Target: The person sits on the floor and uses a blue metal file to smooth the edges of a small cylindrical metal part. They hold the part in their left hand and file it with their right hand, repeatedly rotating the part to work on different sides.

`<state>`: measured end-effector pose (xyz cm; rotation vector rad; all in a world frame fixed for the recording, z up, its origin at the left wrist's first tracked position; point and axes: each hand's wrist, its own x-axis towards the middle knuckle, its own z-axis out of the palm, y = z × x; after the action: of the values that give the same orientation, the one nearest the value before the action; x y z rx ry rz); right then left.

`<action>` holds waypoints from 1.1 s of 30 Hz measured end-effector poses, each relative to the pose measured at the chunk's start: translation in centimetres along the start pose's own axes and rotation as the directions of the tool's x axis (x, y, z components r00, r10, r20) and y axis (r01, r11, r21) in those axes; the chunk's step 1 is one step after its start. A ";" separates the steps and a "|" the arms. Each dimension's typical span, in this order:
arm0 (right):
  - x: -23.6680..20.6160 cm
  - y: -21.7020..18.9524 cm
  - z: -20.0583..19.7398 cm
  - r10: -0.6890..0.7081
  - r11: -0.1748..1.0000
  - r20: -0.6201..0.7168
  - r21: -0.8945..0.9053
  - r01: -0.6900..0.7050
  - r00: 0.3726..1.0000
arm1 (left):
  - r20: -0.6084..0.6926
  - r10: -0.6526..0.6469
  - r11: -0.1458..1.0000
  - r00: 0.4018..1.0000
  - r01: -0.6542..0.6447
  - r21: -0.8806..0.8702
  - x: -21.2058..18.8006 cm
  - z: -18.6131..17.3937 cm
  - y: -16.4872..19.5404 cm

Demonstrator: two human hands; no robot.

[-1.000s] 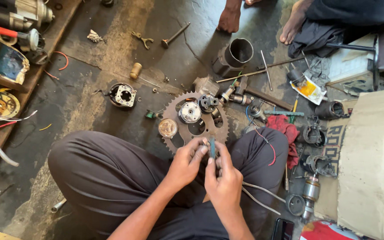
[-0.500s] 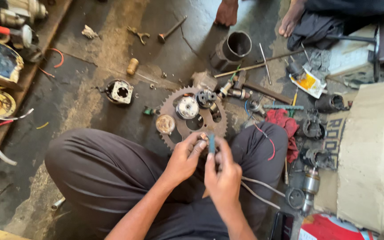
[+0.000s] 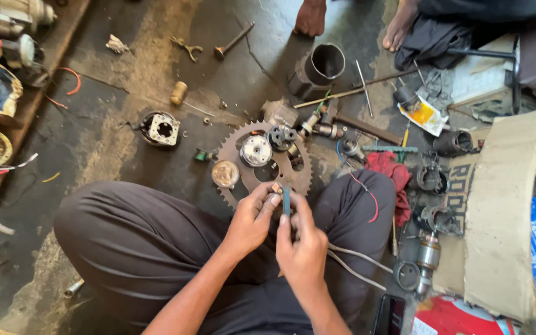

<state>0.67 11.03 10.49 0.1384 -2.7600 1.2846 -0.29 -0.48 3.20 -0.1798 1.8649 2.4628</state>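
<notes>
Far left, a wooden board (image 3: 29,93) at the floor's edge carries old motor parts and red wire. On the stained concrete floor (image 3: 94,155) lies a round housing (image 3: 160,129), with a small yellowish roll (image 3: 178,93) beyond it. I sit cross-legged in dark trousers, and just past my knees lies a big sprocket (image 3: 265,162) with a silver disc (image 3: 256,150) and a dark hub (image 3: 282,136) on it; a brass-coloured cap (image 3: 225,174) touches its left rim.

My left hand (image 3: 250,220) is closed, pinching a small metal part (image 3: 276,188) between thumb and fingertips, right over the sprocket's near edge. My right hand (image 3: 304,248) is closed around a slim blue tool (image 3: 286,201), held upright with its tip beside that part. The two hands touch.

Further right stand a steel sleeve (image 3: 322,67), loose rods, a red rag (image 3: 387,166), a torn cardboard sheet (image 3: 510,205), and another person's bare feet at the top edge.
</notes>
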 end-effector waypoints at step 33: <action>1.9 -0.1 -0.5 0.087 0.996 0.065 -0.018 -0.086 0.994 | 0.095 0.001 0.994 0.995 0.009 -0.110 0.6 -0.5 -1.6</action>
<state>-1.14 11.22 11.10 0.0606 -2.8602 1.3009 -0.69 -0.52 1.49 -0.0686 1.6917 2.5256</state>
